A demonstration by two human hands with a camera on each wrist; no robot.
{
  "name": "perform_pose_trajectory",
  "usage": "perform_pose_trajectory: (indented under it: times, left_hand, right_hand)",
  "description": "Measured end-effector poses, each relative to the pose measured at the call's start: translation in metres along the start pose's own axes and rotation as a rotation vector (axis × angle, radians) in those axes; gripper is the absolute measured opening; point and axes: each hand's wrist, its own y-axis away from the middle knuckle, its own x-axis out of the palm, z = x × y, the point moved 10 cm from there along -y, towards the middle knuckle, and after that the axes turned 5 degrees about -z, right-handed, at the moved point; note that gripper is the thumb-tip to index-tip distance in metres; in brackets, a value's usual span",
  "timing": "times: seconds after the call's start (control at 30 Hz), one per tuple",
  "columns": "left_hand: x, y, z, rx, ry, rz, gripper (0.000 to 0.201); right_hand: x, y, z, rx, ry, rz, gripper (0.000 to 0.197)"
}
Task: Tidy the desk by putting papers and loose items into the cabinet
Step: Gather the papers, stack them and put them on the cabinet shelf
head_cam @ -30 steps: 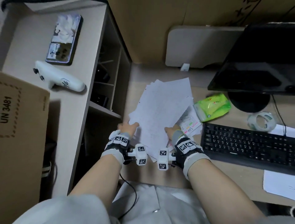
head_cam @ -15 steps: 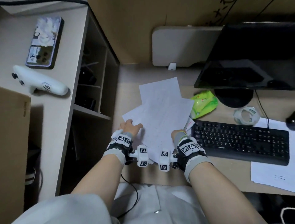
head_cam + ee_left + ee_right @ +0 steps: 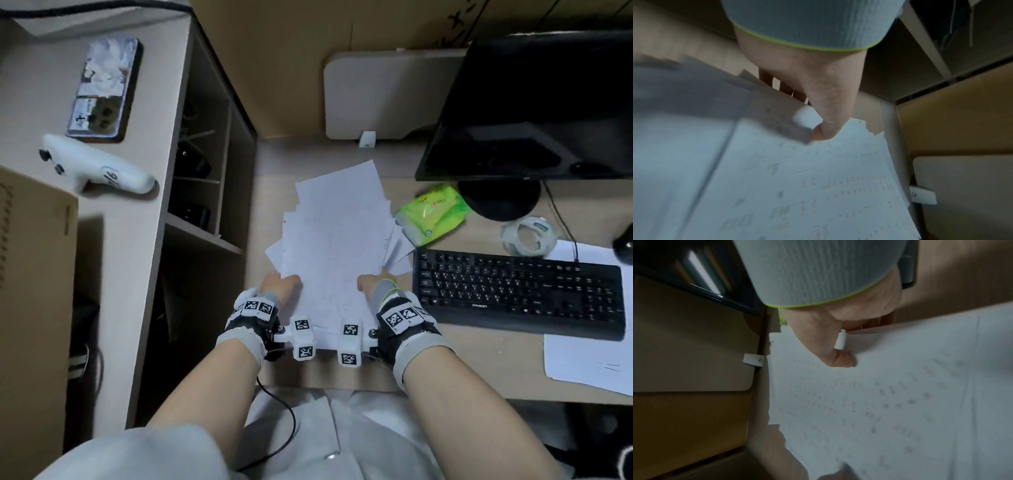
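Gathering the loose papers above the tabletop, left hand and right hand pinching their near edges; next, squaring up, then swinging left into the cabinet.

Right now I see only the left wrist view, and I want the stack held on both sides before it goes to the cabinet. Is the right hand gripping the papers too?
Observer: Yes. The right hand pinches the papers at their right edge, thumb on top, just as the left hand does at the left edge.
Operator: Is any other paper on the desk?
Observer: One loose sheet lies at the far right, partly under the keyboard.
Operator: Any small items near the stack?
Observer: A green packet lies just right of the papers, with a tape roll beyond it.
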Motion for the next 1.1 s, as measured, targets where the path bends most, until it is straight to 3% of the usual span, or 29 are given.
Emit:
perform_pose_trajectory:
  times: [0.07,0.33,0.43,0.5,0.57,0.63,0.67,0.8,0.87,0.93,1.0,1.03,1.1]
  left_hand:
    - [-0.007,0.001,-0.006,0.012,0.105,-0.032,0.035]
    - [-0.004,0.007,0.000,-0.028,0.366,0.006,0.040]
    - [0.002,0.008,0.006,-0.039,0.375,0.029,0.040]
    - [0.001,0.004,0.007,-0.038,0.390,0.019,0.034]
    - [-0.003,0.004,0.003,-0.030,0.392,0.024,0.036]
    - [-0.006,-0.002,-0.004,0.017,0.352,0.014,0.037]
    - [-0.007,-0.002,-0.008,0.036,0.309,0.014,0.038]
    - [-0.003,-0.001,-0.024,0.087,0.139,0.000,0.027]
    - [-0.003,-0.002,-0.041,0.122,0.044,-0.037,0.028]
    - [-0.009,-0.006,-0.065,0.195,-0.004,-0.079,0.034]
    - [-0.013,-0.007,-0.092,0.286,-0.020,-0.095,0.029]
    - [-0.010,-0.008,-0.106,0.340,-0.050,-0.093,0.026]
    - [0.002,-0.010,-0.132,0.447,-0.161,-0.087,0.032]
  right_hand:
    - [-0.006,0.000,0.009,-0.044,0.014,-0.025,0.048]
    - [-0.020,0.022,0.055,-0.150,0.107,-0.097,0.044]
    - [-0.016,0.023,0.067,-0.221,0.174,-0.106,0.013]
    - [-0.011,0.023,0.065,-0.184,0.161,-0.084,0.022]
    - [-0.005,0.029,0.064,-0.157,0.128,-0.035,0.003]
    - [0.005,0.025,0.053,-0.118,0.093,0.033,0.038]
    - [0.009,0.027,0.046,-0.088,0.100,0.072,0.046]
    - [0.008,0.023,0.036,-0.023,0.050,0.094,0.022]
    - [0.005,0.021,0.029,0.059,-0.052,0.104,0.033]
    - [0.010,0.004,0.020,0.090,-0.167,0.115,0.062]
    - [0.026,-0.049,-0.010,0.117,-0.278,0.066,0.087]
    - [0.028,-0.058,-0.020,0.142,-0.287,0.043,0.092]
    - [0.018,-0.056,-0.023,0.172,-0.306,0.010,0.079]
